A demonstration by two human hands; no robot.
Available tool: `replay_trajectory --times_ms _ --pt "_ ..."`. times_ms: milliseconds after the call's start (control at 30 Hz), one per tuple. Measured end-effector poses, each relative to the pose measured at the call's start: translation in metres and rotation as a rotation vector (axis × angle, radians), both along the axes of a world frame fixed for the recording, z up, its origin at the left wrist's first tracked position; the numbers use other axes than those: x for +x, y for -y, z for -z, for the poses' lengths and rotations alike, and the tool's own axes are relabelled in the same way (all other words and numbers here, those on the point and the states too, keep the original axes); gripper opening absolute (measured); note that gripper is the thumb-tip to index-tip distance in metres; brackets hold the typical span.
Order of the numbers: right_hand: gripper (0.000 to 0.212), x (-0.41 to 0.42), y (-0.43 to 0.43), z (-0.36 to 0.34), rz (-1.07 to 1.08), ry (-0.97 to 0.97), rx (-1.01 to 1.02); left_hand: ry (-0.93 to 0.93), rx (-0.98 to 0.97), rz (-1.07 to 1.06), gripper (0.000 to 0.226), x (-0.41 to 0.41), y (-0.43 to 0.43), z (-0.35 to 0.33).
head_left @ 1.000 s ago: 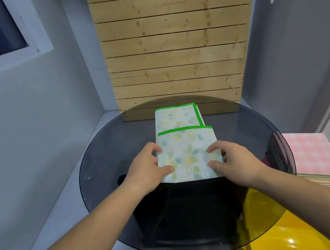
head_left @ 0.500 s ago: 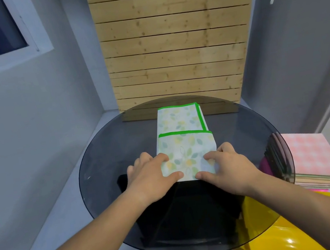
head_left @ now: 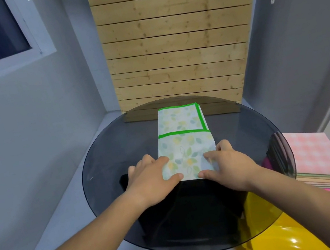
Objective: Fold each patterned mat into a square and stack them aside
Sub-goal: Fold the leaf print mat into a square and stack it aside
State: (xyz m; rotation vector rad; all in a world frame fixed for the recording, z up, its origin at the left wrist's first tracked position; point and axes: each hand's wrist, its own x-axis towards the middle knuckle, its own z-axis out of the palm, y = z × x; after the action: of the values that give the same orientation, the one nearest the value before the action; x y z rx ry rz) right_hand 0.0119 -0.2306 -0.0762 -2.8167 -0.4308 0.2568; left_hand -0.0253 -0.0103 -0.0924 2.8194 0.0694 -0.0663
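Patterned mat (head_left: 185, 143), printed with pale leaves and edged in green, lies on the round smoked-glass worktop (head_left: 108, 157), its near end under both hands and the rest reaching away beyond the fingertips. The near part is folded over the far part, so one green border runs straight across the mat just past the fingers, and a further green-trimmed section shows beyond that.

The left hand (head_left: 152, 176) lies flat on the mat's near left corner. Its index finger is straight on the print, its thumb presses along the near folded edge, and the other fingers spread onto the glass beside the mat. The right hand (head_left: 230, 164) presses the near right corner in the same way, with index finger and thumb laid on the cloth. Its remaining fingers bend slightly off the mat's right edge. Neither hand grips anything.

Well to the right of the right hand, lower than the worktop, sits a stack of folded mats (head_left: 313, 156) with a pink checked one on top. A black object (head_left: 185, 209) shows through the glass beneath the wrists. A yellow object (head_left: 289, 235) lies under the right forearm. Far beyond the fingertips stands a wooden slat panel (head_left: 174, 46).
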Motion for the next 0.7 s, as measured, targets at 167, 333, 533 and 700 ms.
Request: replay_trajectory --times_ms 167,333,533,700 --pt "0.064 -0.022 0.007 -0.004 -0.041 -0.020 -0.009 -0.011 0.096 0.064 0.063 -0.020 0.010 -0.012" --pt "0.073 -0.056 0.029 0.003 -0.192 0.171 -0.090 0.081 0.093 0.228 0.063 -0.051 0.011 -0.006" --pt "0.072 -0.077 0.050 0.017 -0.358 0.297 -0.067 0.102 0.024 0.346 0.057 -0.075 0.012 -0.002" --pt "0.076 -0.099 0.062 0.024 -0.432 0.291 0.025 -0.019 0.137 0.441 0.097 -0.098 0.013 0.000"
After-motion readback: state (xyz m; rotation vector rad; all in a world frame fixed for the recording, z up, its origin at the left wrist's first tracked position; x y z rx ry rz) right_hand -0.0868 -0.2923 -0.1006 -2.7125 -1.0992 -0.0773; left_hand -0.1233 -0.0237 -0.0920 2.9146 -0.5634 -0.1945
